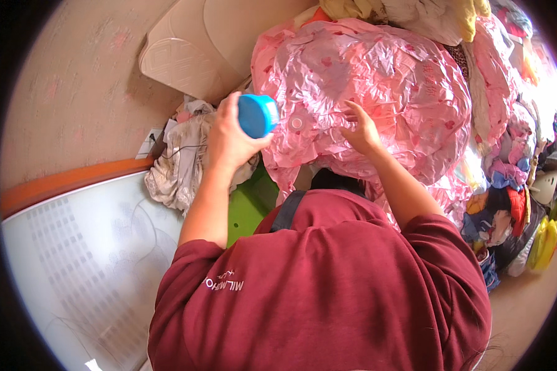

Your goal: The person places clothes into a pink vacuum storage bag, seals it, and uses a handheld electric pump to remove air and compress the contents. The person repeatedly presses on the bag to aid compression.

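My left hand (pixel 227 134) grips a round blue plastic object (pixel 257 116), which looks like a cap or the end of a hand pump; its far side is out of sight. It is held just left of a big pink plastic storage bag (pixel 315 83), crinkled, bulging and printed with hearts and writing. A round valve (pixel 296 123) sits on the bag's face, between my two hands. Over the bag's lower middle, my right hand (pixel 363 130) has its fingers apart and holds nothing; whether its fingertips touch the film I cannot tell.
Crumpled cream cloth (pixel 181 171) lies left, beside a wall socket (pixel 149 141) with a dark cord. Below is a green plastic container (pixel 250 204). A white glossy panel (pixel 97 259) fills the lower left. Piled clothes (pixel 506 199) rise at right; a beige padded board (pixel 185 55) stands behind.
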{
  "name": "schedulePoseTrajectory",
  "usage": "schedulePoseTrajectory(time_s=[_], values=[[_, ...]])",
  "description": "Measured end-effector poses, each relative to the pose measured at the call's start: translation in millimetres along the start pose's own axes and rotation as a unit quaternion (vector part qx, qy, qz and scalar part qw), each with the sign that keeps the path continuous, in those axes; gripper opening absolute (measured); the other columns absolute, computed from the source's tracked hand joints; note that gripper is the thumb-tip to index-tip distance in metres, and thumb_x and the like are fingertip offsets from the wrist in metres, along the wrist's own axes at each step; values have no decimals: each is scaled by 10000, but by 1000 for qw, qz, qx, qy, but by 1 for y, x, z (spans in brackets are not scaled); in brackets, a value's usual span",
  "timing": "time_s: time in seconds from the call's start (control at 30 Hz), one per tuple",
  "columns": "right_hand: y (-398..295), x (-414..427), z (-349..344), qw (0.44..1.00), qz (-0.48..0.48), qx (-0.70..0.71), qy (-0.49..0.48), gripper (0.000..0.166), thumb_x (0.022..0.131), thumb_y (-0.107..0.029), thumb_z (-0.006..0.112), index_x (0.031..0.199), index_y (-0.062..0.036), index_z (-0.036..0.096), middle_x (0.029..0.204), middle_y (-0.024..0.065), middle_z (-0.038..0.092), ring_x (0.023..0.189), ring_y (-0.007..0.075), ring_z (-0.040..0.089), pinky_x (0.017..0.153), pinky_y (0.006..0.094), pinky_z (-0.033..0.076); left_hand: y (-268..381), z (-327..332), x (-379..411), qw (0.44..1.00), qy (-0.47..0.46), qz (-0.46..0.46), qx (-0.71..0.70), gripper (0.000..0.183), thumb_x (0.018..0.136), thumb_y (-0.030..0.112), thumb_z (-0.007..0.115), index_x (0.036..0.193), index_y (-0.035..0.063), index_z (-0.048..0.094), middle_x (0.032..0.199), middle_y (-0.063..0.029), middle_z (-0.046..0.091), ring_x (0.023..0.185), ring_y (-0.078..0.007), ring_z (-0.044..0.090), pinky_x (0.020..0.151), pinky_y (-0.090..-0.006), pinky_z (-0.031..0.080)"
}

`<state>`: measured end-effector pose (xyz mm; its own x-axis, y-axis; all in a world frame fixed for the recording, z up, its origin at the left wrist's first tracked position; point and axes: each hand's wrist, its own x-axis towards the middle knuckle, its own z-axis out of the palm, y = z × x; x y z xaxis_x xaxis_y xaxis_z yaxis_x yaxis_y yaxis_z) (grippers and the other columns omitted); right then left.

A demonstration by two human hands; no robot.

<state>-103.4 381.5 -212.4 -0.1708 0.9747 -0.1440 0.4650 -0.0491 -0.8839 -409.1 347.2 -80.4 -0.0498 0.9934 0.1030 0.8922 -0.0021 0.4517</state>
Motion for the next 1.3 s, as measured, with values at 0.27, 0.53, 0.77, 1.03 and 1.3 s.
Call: schedulePoseTrajectory(time_s=[0.27, 0.53, 0.77, 1.03, 1.3], values=[[-7, -41, 26, 998, -12, -49, -26, 381, 783, -108, 679, 1148, -16, 619, 1025, 159, 664, 890, 246, 662, 795, 364, 529, -115, -73, -125, 980, 35, -179, 81, 1004, 545, 369, 883, 1366, 42, 405, 1233, -223, 570, 1126, -374, 571, 942, -446, 478], [-36, -115, 88, 987, -44, -102, -116, 250, 804, -128, 663, 1024, -10, 676, 863, 132, 695, 789, 212, 674, 749, 322, 525, -242, 17, -334, 899, -136, -403, 103, 1108, 531, 401, 869, 1440, 101, 311, 1328, -185, 498, 1126, -363, 584, 897, -462, 512], [-30, -159, 124, 964, -22, -165, -209, 237, 826, -121, 640, 1035, -13, 667, 859, 108, 697, 781, 176, 669, 726, 314, 524, -268, 89, -415, 866, -168, -469, 47, 1138, 521, 348, 883, 1450, 126, 263, 1395, -157, 438, 1136, -364, 577, 923, -454, 507], [-5, -186, 147, 936, 11, -234, -262, 231, 820, -93, 622, 1037, -31, 672, 868, 116, 701, 802, 205, 691, 716, 319, 539, -321, 154, -456, 868, -149, -473, 13, 1129, 538, 305, 894, 1439, 124, 238, 1388, -178, 411, 1136, -386, 568, 916, -480, 508], [19, -198, 148, 909, -6, -301, -290, 232, 803, -125, 640, 1008, -22, 675, 850, 150, 695, 764, 243, 693, 710, 343, 549, -329, 169, -471, 766, -147, -625, -22, 1117, 576, 406, 867, 1434, 100, 221, 1355, -210, 415, 1136, -397, 565, 915, -501, 504]])
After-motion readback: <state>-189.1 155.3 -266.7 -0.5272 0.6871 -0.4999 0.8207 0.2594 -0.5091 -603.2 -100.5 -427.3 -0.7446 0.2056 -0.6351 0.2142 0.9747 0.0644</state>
